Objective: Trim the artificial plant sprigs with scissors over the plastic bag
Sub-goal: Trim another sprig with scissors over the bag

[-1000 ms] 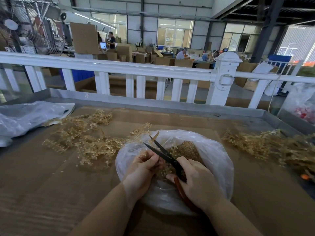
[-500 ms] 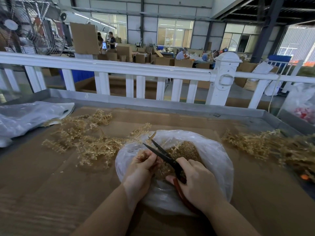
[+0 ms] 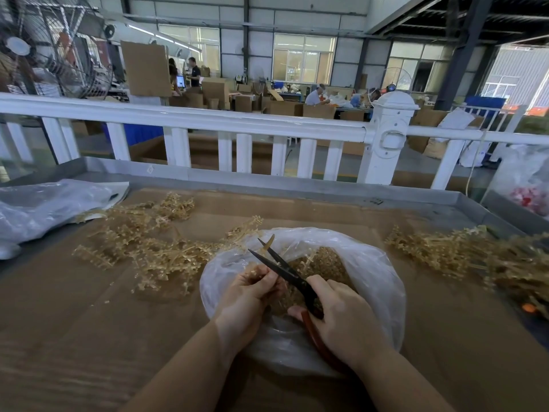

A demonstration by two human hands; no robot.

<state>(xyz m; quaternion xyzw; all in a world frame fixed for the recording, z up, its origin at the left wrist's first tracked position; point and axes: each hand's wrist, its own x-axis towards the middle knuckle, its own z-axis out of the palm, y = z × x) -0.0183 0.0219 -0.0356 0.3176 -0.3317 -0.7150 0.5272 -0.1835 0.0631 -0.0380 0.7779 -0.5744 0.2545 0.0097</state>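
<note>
A tan plastic plant sprig (image 3: 258,273) is pinched in the left hand (image 3: 248,295) over the clear plastic bag (image 3: 368,272) mid-bench, probably so trimmings get caught. Black-bladed, red-handled scissors (image 3: 285,270) are gripped, blades parted, by the right hand (image 3: 341,318). Untrimmed sprigs are heaped by the bench's right edge.

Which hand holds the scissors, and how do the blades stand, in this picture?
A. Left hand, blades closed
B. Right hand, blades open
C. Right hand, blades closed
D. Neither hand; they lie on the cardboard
B: the right hand grips the red handles of the scissors, whose dark blades are spread apart above the plastic bag, beside the left hand.
</note>
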